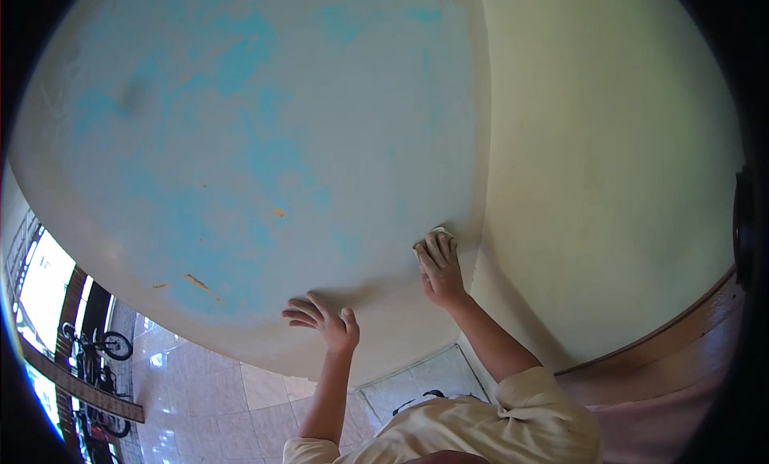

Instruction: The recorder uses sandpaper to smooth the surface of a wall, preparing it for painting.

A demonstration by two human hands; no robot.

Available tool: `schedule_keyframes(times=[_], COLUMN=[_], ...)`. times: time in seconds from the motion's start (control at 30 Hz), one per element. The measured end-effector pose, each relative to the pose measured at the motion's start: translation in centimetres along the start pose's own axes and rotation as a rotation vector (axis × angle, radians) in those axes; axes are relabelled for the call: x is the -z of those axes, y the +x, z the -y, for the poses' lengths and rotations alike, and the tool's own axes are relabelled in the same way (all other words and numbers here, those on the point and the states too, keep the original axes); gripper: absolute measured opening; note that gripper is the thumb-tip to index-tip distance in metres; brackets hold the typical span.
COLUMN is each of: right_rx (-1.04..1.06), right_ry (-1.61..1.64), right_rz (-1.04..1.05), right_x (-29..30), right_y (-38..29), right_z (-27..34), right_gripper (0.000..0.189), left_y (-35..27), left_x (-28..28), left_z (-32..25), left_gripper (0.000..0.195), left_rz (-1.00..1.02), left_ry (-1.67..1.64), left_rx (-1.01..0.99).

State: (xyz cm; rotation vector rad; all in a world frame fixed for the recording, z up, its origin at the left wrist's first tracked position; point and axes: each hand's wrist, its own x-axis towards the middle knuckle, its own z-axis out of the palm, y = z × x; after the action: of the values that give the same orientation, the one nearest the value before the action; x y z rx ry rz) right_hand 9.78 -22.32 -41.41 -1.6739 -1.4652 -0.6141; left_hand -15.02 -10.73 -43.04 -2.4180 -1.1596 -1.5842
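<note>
A wall (360, 182) with grey-white filler and blue paint patches stands before me. My right hand (441, 269) presses a folded pale sheet, perhaps sandpaper (443, 230), flat on this wall near the inner corner. The sheet's upper edge shows past my fingertips; the rest is hidden under them. Lower and to the left, my left hand (327, 323) rests on or close to the wall, fingers spread, with nothing in it. Small orange-brown marks (197, 282) show in the blue area at the lower left.
A cream wall (601, 164) meets the patched one at the corner on the right. Glossy floor tiles (222, 398) lie below, with a pale slab (432, 377) near the corner. Motorcycles (99, 347) stand beyond an opening at the far left. Brown wooden furniture (667, 350) is at the lower right.
</note>
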Motion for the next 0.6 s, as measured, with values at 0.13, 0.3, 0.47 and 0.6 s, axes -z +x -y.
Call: schedule_keyframes(times=[0.13,0.3,0.47,0.6], right_rx=[-0.071,0.042,0.010,-0.079], right_ry=[-0.097,-0.130,-0.103,-0.059], right_rz=[0.013,-0.114,-0.062,-0.132], right_x=[-2.7,-5.6,-5.4,-3.6], right_y=[-1.1,-1.7,-2.1,1.0], right_z=[-0.5,-1.4,-1.7,-0.4], right_gripper=[0.056,0.064,0.061,0.060], left_y=[3.7,3.0,4.3,9.5], left_x=[1.1,-0.9,-0.7,1.6], left_z=[-2.2,-3.1,-6.2,-8.4], left_gripper=[0.084,0.082,0.081,0.075], left_rz=[-0.054,-0.053,0.102,0.115], left_ry=[0.008,0.050,0.146,0.266], left_rx=[-0.027,-0.158,-0.333,-0.419])
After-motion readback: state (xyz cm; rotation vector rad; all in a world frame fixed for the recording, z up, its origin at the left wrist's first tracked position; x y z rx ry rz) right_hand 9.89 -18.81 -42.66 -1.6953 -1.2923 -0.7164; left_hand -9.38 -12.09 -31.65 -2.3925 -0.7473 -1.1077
